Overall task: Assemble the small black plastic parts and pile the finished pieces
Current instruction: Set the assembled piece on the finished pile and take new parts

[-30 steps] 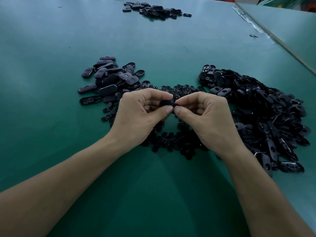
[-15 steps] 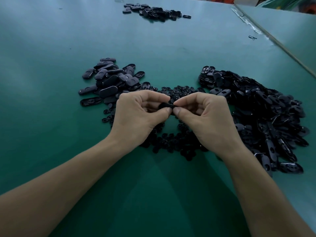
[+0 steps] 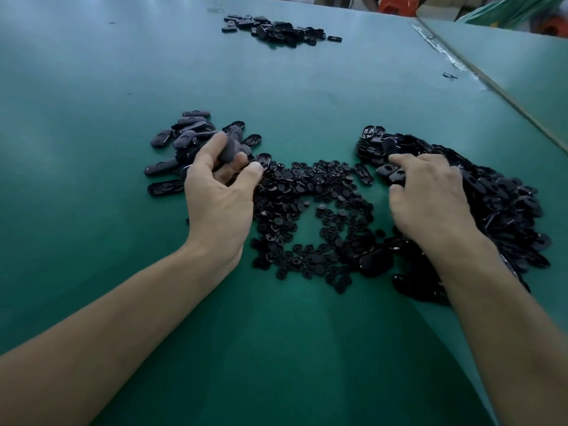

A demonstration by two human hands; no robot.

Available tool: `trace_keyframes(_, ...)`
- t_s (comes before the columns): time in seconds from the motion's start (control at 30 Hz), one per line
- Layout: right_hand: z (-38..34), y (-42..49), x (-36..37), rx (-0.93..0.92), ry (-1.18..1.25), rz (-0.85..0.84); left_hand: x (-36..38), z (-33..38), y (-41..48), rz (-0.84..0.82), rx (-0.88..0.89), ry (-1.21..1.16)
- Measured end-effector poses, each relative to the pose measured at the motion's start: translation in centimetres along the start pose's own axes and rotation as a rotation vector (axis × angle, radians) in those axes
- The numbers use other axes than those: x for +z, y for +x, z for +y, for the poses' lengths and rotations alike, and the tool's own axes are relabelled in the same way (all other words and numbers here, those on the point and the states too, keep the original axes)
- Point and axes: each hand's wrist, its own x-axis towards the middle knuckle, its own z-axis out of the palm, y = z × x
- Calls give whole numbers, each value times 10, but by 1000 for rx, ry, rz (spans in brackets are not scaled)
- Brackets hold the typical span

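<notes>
- The left hand (image 3: 219, 195) is held over the near edge of the pile of finished pieces (image 3: 187, 139); its fingers are curled round one blurred oval piece (image 3: 229, 151).
- The right hand (image 3: 430, 195) is laid, released, on the heap of oval shells (image 3: 498, 204); its index fingertip (image 3: 395, 158) is set on a shell at the heap's left edge; nothing is grasped.
- A spread of small round parts (image 3: 307, 207) is located between the two hands; part of it is hidden by the left hand.
- The near side of the heap of oval shells is covered by the right forearm.
- A further pile of black parts (image 3: 276, 29) is placed well apart at the far side of the green table (image 3: 92, 87); a table seam (image 3: 479, 75) is seen at the right.
</notes>
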Motion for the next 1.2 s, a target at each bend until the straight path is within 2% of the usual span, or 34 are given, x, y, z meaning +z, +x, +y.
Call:
trace_keyframes(0.1, 1, 5, 0, 6, -130, -39, -1, 0, 2, -7, -13, 26)
trace_keyframes(0.2, 5, 2, 5, -63, -161, 42, -2, 0, 1, -43, -24, 16)
trace_keyframes(0.6, 3, -4, 4, -139, 202, 311, -3, -2, -1, -67, 85, 90)
trace_keyframes(0.73, -22, -17, 3, -210, 500, 244, -5, -3, 0, -52, 111, 97)
trace_keyframes(0.9, -51, -32, 13, -182, 814, 73, -4, -5, 1, -18, 134, 96)
trace_keyframes(1.07, -53, -38, 26, -219, 936, -15, -4, -5, 2, 32, 139, 67)
trace_keyframes(1.2, -48, -41, 30, -213, 932, -35, -4, -3, -1, 19, 224, 64)
